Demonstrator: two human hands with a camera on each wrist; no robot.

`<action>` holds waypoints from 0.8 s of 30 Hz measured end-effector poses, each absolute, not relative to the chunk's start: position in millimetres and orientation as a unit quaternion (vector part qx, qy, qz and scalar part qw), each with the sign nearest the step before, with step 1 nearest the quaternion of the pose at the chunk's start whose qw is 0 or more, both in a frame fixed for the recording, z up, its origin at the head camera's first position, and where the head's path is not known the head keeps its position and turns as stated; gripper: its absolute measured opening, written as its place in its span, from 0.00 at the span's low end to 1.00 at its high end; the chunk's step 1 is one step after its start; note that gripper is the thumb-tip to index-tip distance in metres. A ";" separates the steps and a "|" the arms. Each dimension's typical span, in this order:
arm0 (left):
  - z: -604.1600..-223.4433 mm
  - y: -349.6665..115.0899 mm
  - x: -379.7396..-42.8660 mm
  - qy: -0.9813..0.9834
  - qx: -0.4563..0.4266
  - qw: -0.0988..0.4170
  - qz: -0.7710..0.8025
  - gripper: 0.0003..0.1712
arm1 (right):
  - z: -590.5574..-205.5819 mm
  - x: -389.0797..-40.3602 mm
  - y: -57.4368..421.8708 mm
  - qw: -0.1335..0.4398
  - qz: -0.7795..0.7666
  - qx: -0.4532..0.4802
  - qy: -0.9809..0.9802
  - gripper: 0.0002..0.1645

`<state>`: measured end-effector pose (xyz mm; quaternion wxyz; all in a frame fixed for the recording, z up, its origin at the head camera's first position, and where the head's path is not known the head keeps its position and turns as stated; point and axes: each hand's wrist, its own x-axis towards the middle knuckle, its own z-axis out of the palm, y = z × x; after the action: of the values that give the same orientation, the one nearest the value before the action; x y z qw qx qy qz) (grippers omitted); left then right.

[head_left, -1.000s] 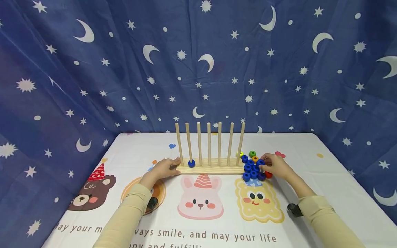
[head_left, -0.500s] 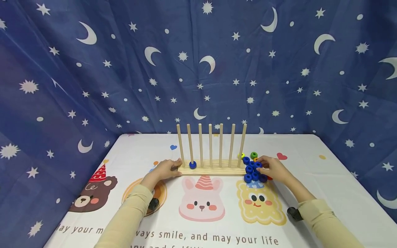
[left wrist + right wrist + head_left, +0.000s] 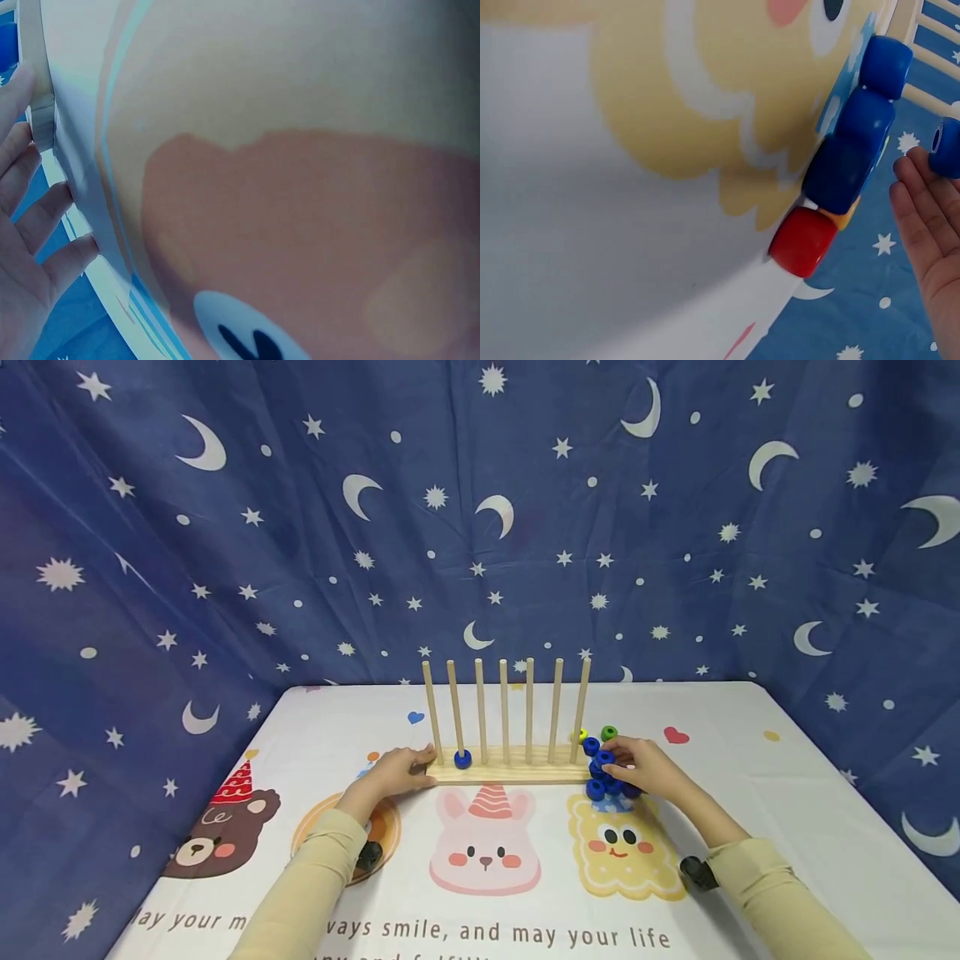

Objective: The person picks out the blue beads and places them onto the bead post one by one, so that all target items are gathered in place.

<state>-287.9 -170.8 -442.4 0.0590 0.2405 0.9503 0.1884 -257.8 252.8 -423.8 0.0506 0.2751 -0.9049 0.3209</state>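
Observation:
In the head view, a wooden peg stand (image 3: pixel 517 768) holds a row of several upright pegs. One blue bead (image 3: pixel 462 760) sits low on its second peg from the left. My left hand (image 3: pixel 399 772) grips the left end of the base, thumb at the front edge and fingers behind. Between thumb and fingertips, my right hand (image 3: pixel 642 766) pinches a blue bead (image 3: pixel 946 148), raised over the bead pile at the stand's right end. Under that hand lie several blue beads (image 3: pixel 866 120) and a red bead (image 3: pixel 804 241), partly hidden in the head view.
Behind the pile, a green bead (image 3: pixel 609 733) and a yellow bead (image 3: pixel 581 735) lie near the rightmost peg. The table is covered by a white cloth (image 3: pixel 360 710) printed with cartoon figures. A dark blue curtain (image 3: pixel 480 527) with moons and stars hangs behind.
My right hand has moved left across the pile, bringing a blue bead up and toward the stand. My left hand stays at the stand's left end.

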 end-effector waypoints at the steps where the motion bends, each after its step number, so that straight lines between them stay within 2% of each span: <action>1: -442.5 -170.3 -287.5 0.950 0.241 0.059 0.189 0.32 | -423.2 -257.3 251.9 0.053 0.321 0.281 -0.903 0.17; 10: -442.4 -169.2 -286.1 0.951 0.236 0.057 0.190 0.32 | -423.2 -257.2 236.4 0.030 0.319 0.255 -0.912 0.17; 24: -442.9 -169.1 -285.7 0.952 0.229 0.062 0.192 0.32 | -418.4 -253.5 218.4 0.038 0.325 0.281 -0.902 0.18</action>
<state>-285.7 -169.1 -442.9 0.0621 0.2295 0.9521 0.1925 -253.5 218.4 -418.4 0.0378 0.2815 -0.9021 0.3248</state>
